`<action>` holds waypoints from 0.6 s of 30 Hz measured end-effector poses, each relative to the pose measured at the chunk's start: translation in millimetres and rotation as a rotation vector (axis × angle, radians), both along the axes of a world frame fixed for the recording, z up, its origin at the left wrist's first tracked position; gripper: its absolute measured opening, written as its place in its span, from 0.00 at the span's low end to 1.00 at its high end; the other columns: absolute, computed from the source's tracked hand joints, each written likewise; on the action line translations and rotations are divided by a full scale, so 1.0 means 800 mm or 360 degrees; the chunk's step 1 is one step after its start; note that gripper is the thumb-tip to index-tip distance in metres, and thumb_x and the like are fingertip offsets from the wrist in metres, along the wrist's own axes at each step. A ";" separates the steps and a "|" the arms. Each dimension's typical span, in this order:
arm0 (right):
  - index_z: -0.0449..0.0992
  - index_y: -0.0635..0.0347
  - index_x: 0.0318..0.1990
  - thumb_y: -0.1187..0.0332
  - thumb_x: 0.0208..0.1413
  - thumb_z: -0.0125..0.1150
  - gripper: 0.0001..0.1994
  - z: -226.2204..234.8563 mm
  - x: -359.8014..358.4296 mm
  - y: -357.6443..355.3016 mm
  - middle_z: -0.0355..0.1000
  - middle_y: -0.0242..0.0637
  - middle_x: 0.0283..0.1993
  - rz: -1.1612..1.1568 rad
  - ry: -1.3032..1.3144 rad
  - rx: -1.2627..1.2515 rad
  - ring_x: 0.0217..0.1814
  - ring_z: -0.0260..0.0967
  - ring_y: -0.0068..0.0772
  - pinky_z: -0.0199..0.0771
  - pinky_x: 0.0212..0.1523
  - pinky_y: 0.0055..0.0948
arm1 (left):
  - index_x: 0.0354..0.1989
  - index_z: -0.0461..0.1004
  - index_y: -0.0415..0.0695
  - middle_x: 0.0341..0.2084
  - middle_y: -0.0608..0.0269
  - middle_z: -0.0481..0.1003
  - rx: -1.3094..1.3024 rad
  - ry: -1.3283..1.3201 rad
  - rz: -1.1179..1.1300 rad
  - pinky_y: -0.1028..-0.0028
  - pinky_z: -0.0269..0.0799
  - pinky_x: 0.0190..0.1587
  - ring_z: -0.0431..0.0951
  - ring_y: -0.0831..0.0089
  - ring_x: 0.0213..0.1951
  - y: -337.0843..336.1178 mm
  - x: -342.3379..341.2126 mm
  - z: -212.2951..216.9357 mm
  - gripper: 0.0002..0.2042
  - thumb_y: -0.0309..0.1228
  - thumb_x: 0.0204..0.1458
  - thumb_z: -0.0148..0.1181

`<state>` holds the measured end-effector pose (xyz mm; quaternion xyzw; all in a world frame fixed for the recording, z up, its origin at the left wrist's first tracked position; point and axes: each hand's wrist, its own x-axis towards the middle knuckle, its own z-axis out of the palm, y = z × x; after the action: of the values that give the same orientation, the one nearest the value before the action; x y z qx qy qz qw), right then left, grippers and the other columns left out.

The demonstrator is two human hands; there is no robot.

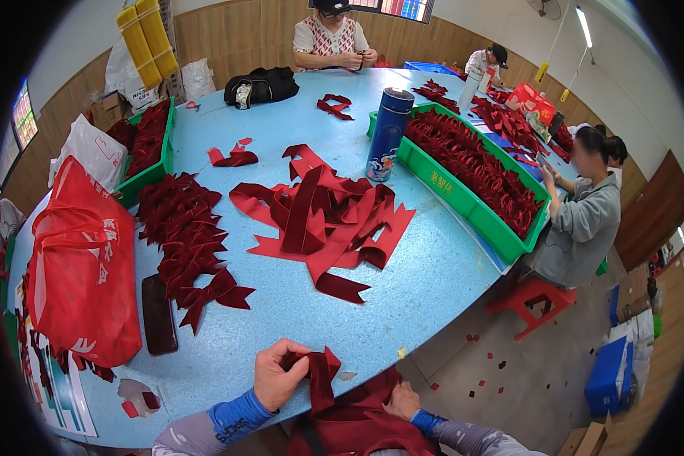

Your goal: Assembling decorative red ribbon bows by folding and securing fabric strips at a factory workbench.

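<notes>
Head view, left hand [277, 378] pinching ribbon [321, 378] at table edge [372, 363]

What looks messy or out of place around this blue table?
Small red fabric scraps are scattered over the floor beside the red stool, and a few offcuts lie loose on the table near its front edge.

A big red plastic bag [80, 266] with white print lies at the worktop's left edge. A white bag [91, 152] sits behind it. A red carton [530, 102] stands far right. A lit screen [23, 114] hangs on the left wall.
</notes>
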<state>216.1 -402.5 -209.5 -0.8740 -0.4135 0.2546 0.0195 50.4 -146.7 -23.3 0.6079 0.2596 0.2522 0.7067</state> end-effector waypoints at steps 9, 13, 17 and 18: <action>0.68 0.76 0.46 0.49 0.41 0.62 0.35 0.002 -0.002 0.000 0.65 0.62 0.50 -0.0001 -0.0038 0.0039 0.56 0.61 0.57 0.65 0.57 0.40 | 0.35 0.72 0.35 0.29 0.62 0.76 0.0018 -0.0006 -0.0011 0.81 0.72 0.35 0.75 0.81 0.32 0.001 -0.001 -0.003 0.04 0.17 0.51 0.54; 0.67 0.76 0.46 0.49 0.41 0.62 0.35 -0.001 -0.001 0.000 0.64 0.62 0.50 0.0006 -0.0008 0.0012 0.56 0.61 0.57 0.66 0.56 0.41 | 0.35 0.72 0.35 0.29 0.63 0.76 0.0016 0.0004 -0.0008 0.81 0.72 0.35 0.75 0.81 0.32 0.002 -0.001 -0.006 0.04 0.17 0.51 0.54; 0.67 0.76 0.46 0.49 0.42 0.62 0.34 0.002 0.000 -0.001 0.64 0.62 0.50 -0.0003 -0.0011 0.0029 0.56 0.61 0.56 0.66 0.56 0.41 | 0.35 0.72 0.35 0.29 0.63 0.76 0.0039 0.0005 -0.0007 0.81 0.71 0.35 0.75 0.81 0.31 0.000 0.000 -0.002 0.04 0.18 0.51 0.54; 0.67 0.76 0.46 0.50 0.42 0.62 0.34 0.003 0.000 -0.002 0.64 0.61 0.50 -0.0006 -0.0027 0.0052 0.56 0.61 0.56 0.66 0.56 0.41 | 0.35 0.72 0.35 0.29 0.63 0.76 0.0041 0.0004 -0.0007 0.81 0.71 0.35 0.75 0.81 0.31 0.000 0.001 -0.001 0.04 0.18 0.51 0.54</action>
<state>215.8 -403.8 -207.1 -0.8765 -0.4160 0.2405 0.0307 51.0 -147.0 -24.4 0.6177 0.2559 0.2532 0.6991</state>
